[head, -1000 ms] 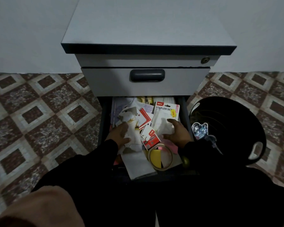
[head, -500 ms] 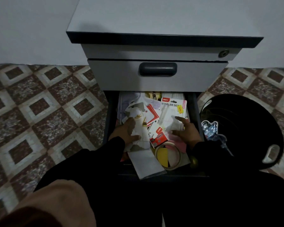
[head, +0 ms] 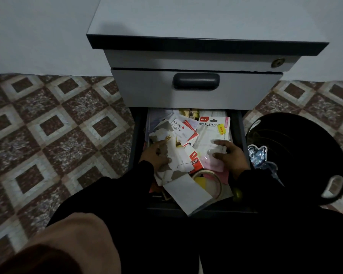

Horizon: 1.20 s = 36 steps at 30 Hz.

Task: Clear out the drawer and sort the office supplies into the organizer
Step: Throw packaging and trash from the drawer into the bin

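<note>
Tiled floor (head: 63, 135), grey cabinet, bottom drawer (head: 190, 211) open, full of mess. Left hand (head: 156, 157) grips torn paper (head: 174, 155). Right hand (head: 229, 157) pinches stapler pack (head: 212, 133). Clearing step, just starting. Next: lift both out. Black bin (head: 305, 155) beside drawer. No organizer seen.

Both arms in dark sleeves reach forward and down. Left hand (head: 156, 156) fingers curled, thumb pinching. Right hand (head: 229, 155) likewise curled, pinching.

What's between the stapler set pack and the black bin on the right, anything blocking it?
Only the drawer's right wall stands between the stapler set pack and the black bin. The right hand already grips the pack's lower edge, and nothing lies on top of it. The bin's mouth faces up, with clear packaging at its left rim.
</note>
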Available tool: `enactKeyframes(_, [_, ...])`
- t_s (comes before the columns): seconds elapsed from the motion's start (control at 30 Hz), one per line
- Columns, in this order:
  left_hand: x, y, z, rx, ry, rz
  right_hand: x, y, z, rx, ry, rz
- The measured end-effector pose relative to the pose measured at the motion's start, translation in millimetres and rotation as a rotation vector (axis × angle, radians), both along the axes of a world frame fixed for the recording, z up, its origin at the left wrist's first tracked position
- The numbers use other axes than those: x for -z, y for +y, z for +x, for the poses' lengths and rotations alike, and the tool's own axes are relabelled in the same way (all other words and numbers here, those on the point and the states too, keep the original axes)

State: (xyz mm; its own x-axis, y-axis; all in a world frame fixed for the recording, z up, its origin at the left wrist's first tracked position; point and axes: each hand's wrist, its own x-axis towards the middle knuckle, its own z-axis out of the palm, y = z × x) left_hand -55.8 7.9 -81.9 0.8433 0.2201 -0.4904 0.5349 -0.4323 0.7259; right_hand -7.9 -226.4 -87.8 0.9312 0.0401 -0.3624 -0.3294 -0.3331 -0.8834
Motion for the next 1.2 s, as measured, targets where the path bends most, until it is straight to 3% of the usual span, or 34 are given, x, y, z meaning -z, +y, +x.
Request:
enactKeyframes(0.27, [-5.2,-1.8,-2.3,-0.093,-0.047,-0.13,-8.5,4.2,2.4,-0.031,-0.039,-0.115])
enactKeyframes(0.77, [-17.5,-2.5,1.0,-0.224,-0.043,-0.297,-43.3,1.0,-4.4,-0.208,-0.197,-0.52])
enactKeyframes(1.2, [-62.5,-6.4,-18.2,-0.063,-0.075,-0.108,-92.3,-15.9,-19.1,-0.28,-0.178,-0.627])
